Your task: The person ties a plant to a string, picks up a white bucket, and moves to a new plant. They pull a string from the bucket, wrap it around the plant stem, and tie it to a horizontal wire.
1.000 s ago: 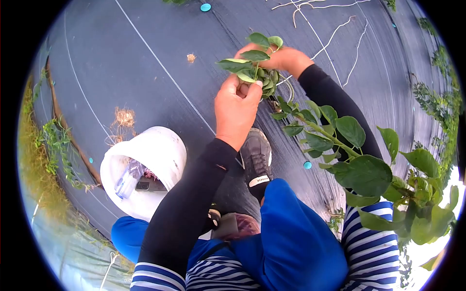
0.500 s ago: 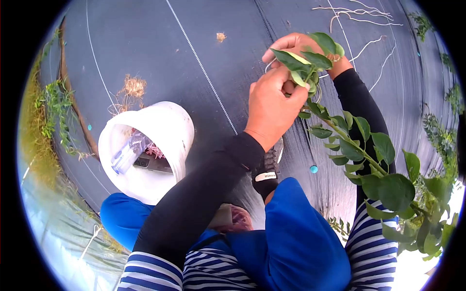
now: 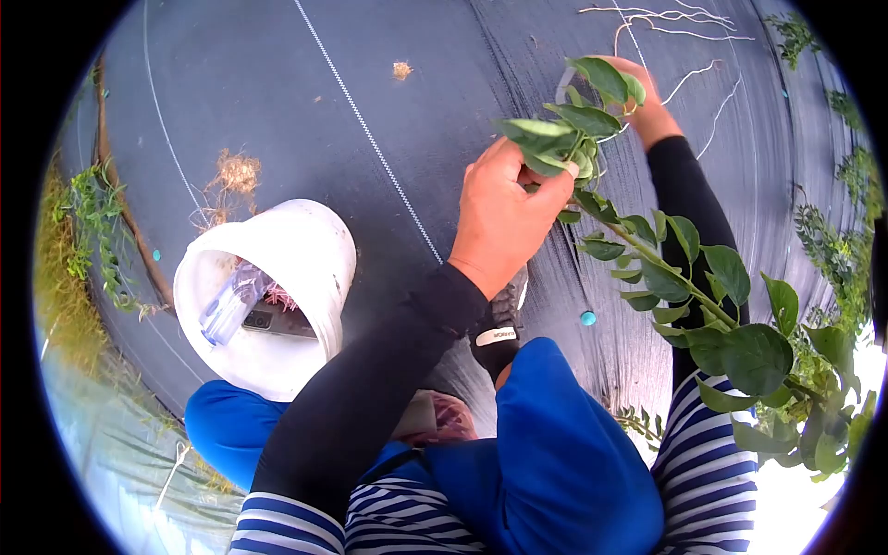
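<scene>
A long leafy stem (image 3: 689,282) reaches from the lower right up to the middle of the view. My left hand (image 3: 507,208) pinches the stem's leafy tip (image 3: 578,148), thumb and fingers closed round it. Just behind the tip, to the upper right, is my right hand (image 3: 638,92); leaves hide most of its fingers, so its grip cannot be made out. A thin pale strand (image 3: 612,137) shows beside the tip, near my right hand.
A white bucket (image 3: 301,250) lies tipped on the dark ground sheet (image 3: 407,120), holding a clear bottle (image 3: 236,301), a phone (image 3: 259,320) and pink ties (image 3: 279,296). Pale strings (image 3: 680,32) lie at the upper right. Dry grass (image 3: 236,176) is above the bucket.
My right hand has moved up and right, away from my left hand and behind the leaves. My left hand has shifted slightly left and down, still at the stem tip.
</scene>
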